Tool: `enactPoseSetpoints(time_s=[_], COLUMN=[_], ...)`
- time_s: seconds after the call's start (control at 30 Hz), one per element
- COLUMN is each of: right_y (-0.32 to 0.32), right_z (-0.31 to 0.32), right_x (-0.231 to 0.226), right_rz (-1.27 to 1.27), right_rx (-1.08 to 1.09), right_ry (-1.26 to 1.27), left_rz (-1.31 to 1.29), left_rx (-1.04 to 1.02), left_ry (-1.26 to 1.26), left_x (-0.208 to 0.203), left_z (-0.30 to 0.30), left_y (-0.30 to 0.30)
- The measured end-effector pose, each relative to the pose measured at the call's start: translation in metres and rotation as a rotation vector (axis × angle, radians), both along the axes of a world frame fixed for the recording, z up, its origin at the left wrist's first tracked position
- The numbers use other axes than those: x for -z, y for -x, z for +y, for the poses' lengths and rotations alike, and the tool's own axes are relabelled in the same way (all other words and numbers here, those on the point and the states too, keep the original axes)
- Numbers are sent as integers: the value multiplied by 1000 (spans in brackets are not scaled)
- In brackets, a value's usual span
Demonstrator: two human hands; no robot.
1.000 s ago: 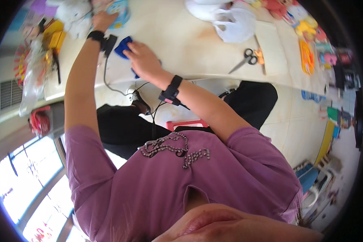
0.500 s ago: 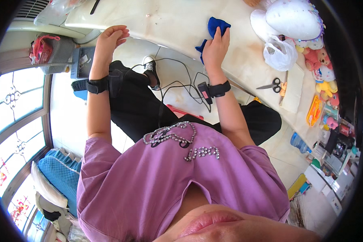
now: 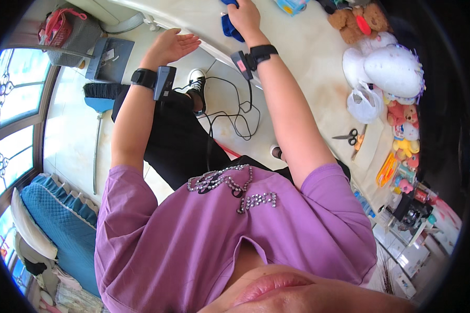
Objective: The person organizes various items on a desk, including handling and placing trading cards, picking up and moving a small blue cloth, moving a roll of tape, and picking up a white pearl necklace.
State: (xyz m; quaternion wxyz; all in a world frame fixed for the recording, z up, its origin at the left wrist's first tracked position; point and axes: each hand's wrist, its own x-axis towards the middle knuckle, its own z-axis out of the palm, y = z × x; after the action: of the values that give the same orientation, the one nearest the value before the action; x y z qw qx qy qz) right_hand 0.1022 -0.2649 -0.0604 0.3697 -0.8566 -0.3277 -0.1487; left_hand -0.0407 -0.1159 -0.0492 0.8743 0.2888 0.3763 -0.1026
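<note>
My right hand (image 3: 245, 19) presses a dark blue cloth (image 3: 232, 29) on the pale, glossy table (image 3: 297, 68), near its edge at the top of the view. Part of the cloth pokes out to the left of the fingers, and some is cut off by the upper border. My left hand (image 3: 170, 48) is empty. Its fingers are stretched out, and it hovers over the floor just off the table's edge. Both wrists wear black straps with small box-shaped devices.
Scissors (image 3: 348, 137), a white plastic bag (image 3: 364, 103), a white rounded object (image 3: 391, 68), a brown teddy bear (image 3: 373, 18) and other soft toys line the table's right side. Black cables (image 3: 235, 120) trail over the floor near my feet. A dustpan (image 3: 109, 60) and broom (image 3: 100, 96) are at left.
My right hand and the blue cloth have moved forward and left along the table. My left hand has shifted right, its fingers now straighter. The whole view has shifted too.
</note>
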Motion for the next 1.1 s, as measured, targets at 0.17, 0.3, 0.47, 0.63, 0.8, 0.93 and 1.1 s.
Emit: enactPoseSetpoints(time_s=[0.17, 0.3, 0.47, 0.63, 0.8, 0.93, 1.1], right_y=[69, 105, 52, 25, -19, -77, -49], right_z=[41, 45, -7, -9, 81, 137, 156], right_x=[3, -22, -32, 1, 12, 3, -8], right_rz=[79, 721, 248, -164, -210, -189, 77], right_rx=[-369, -482, -92, -68, -136, -48, -146], right_ry=[-124, -186, -314, 298, 118, -6, 69], left_rz=[-13, 6, 10, -22, -198, -244, -290], left_rx=[-138, -501, -509, -553, -611, -581, -638], left_ry=[-534, -1143, -1066, -1071, -895, -818, -796], left_x=[21, 4, 6, -20, -38, -46, -50], left_z=[40, 85, 76, 63, 51, 41, 49], left_y=[7, 22, 29, 27, 19, 1, 8])
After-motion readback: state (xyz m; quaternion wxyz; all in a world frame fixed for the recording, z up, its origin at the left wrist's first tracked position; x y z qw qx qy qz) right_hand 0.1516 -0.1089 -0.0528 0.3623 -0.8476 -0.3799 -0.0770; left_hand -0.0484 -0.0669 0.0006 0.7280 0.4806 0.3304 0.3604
